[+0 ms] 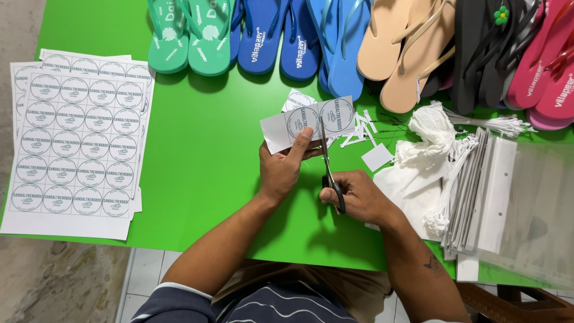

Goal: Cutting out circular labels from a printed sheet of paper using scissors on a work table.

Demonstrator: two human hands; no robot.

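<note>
Left hand (280, 170) pinching thin paper strip (308, 124) of round labels; right hand (359, 197) gripping scissors (329, 167).

Beyond the scissors (330, 170), one pair only, ten or so flip-flops line the table's far edge: two green (188, 36), four blue (299, 39), two beige (400, 54), at least two black (478, 54), two pink (547, 66). Left of the scissors lies one stack of label sheets (78, 137); its top sheet shows twenty-four round labels. The paper strip (308, 122) at the blades carries two.
</note>
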